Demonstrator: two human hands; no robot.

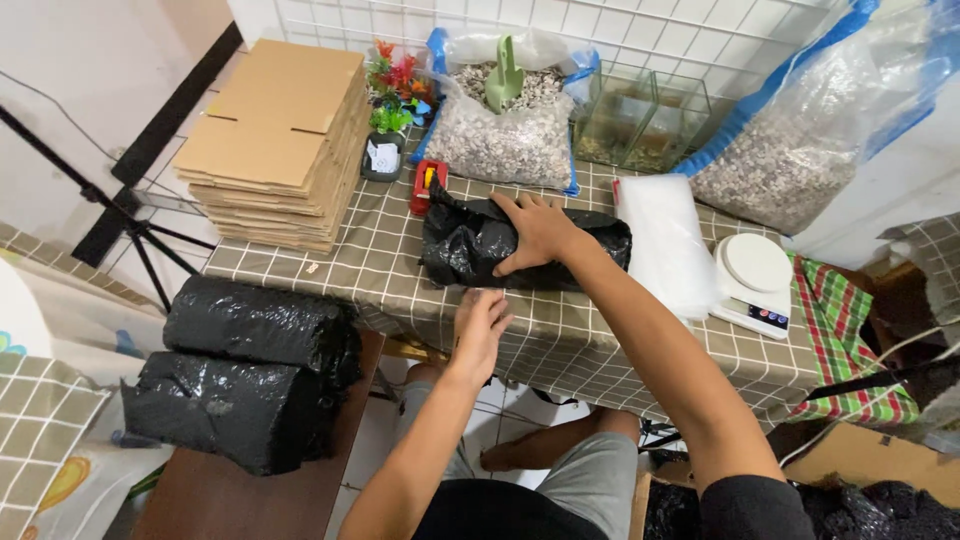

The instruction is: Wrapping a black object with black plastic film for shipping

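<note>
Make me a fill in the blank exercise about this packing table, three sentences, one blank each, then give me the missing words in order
1. The right hand presses flat on a parcel wrapped in ____ plastic.
2. The left hand rests at the near edge of the ____-patterned tablecloth.
3. A green scoop stands in the open bag of ____.

Missing words: black; checked; gravel
</note>
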